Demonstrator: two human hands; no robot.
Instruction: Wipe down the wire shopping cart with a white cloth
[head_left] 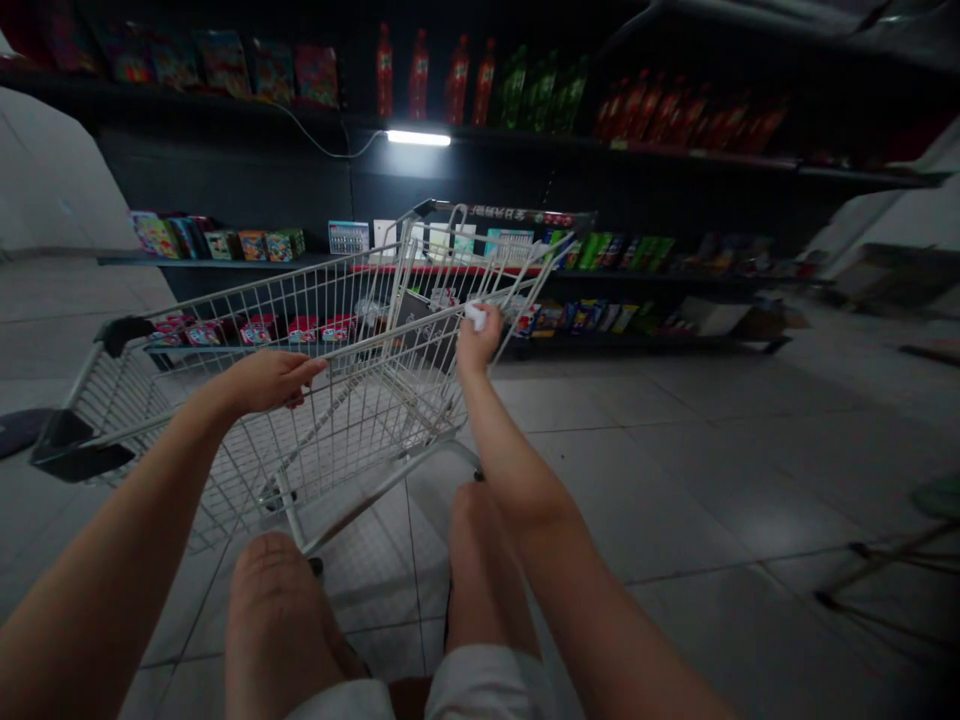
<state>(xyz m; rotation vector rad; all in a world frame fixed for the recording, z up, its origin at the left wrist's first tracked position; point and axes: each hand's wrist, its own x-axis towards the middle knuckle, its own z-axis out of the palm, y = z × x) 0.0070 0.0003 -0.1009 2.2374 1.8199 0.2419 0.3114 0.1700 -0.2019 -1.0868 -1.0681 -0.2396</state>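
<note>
The left hand (266, 385) lies curled on the wire shopping cart (360, 440), grip unclear. The right hand (478, 342) squeezes a small white thing (475, 317) against the cart's edge.

Two hands: left hand (262, 385), right hand (476, 340); one white item (474, 317) at the right's fingertips, one wire shopping cart (352, 400) ahead, two bare knees (270, 585) below. One black shelving unit (225, 170), one strip light (418, 138); top tier carries four red bottles (427, 85), three green bottles (541, 95), roughly eight further red bottles (690, 115), about six flat colourful packs (221, 62). Lowest visible tier shows five red boxes (300, 330) through the cart wires, other items too small to count.
</note>
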